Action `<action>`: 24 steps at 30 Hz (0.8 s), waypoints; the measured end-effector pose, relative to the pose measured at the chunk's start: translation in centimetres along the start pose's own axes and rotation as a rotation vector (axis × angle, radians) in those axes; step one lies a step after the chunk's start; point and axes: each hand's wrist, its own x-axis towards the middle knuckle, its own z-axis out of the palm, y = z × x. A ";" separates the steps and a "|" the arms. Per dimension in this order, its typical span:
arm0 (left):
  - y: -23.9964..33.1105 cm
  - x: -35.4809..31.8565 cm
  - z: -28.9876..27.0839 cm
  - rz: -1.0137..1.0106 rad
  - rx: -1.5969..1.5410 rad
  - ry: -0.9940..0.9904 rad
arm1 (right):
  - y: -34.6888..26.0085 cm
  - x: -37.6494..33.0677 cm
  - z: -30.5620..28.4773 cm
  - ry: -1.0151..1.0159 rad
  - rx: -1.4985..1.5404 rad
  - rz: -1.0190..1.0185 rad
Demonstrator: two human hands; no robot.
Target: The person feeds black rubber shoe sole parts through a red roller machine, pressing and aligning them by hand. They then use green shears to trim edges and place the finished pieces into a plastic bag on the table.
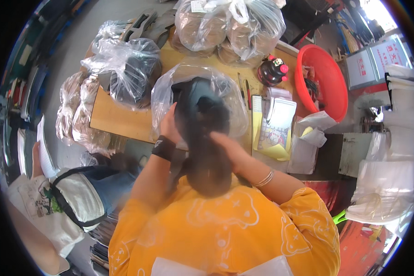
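Dark stack of soles (202, 138) is gripped by left hand (169, 125) and right hand (230, 149), fingers curled round it.

A cluttered wooden table (110, 120) stands on a grey floor (73, 50), daylight glaring at upper right beside a red basin (329, 80) and stacked white sacks (391, 179).

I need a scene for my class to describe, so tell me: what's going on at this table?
A person in a yellow top grips a dark stack of flat pieces with both hands, left hand and right hand on its sides. The stack's far end sits inside a clear bag on the wooden table. More filled bags lie around, with a red basin to the right. Another person sits at the lower left.
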 end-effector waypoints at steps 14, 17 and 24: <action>0.5 -1.0 -3.1 -0.312 -0.031 0.064 | 7.4 9.0 -3.3 0.296 0.580 -0.511; 1.0 -1.6 -3.8 -0.412 -0.158 0.048 | 7.8 13.2 -3.7 0.312 0.663 -0.705; 1.0 -1.9 -4.8 -0.230 -0.092 -0.013 | 10.0 17.5 -2.0 0.424 0.719 -0.620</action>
